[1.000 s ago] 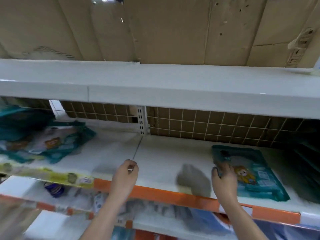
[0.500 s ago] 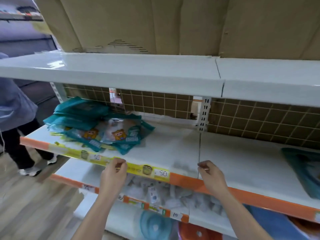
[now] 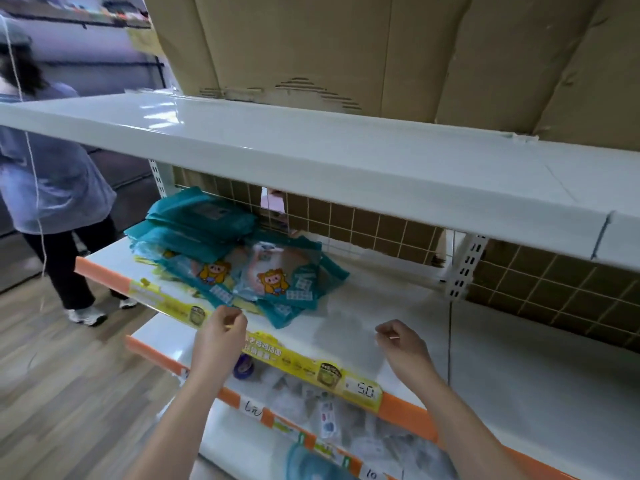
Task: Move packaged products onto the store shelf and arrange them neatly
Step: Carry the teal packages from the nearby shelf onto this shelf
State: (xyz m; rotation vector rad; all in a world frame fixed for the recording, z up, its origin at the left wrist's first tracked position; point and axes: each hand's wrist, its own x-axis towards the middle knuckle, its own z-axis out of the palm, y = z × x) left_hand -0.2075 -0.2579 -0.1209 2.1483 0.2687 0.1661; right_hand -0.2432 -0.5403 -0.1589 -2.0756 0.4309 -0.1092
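Because both hands hold nothing right now, the next step looks like picking up a pack from the messy pile of teal packs on the white middle shelf. The left hand hangs over the front edge of that shelf, just in front of the pile, with its fingers loosely curled and nothing between them. The right hand hangs over the bare part of the shelf, to the right of the pile, with its fingers loosely curled and nothing in them too. To do this step well, I think the left hand should take the top front pack by its flat sides, not by 1 corner, so it does not bend or drag the others off the edge. The right hand could help keep the pile steady. The packs look thin and slippery, so a slow lift seems best. I can see 2 hands, 1 pile, and 2 packs with an orange cartoon animal showing on the front. The full number of packs I cannot tell, since they overlap. There is 1 yellow price strip on the shelf edge, and 1 other person stands at the left.
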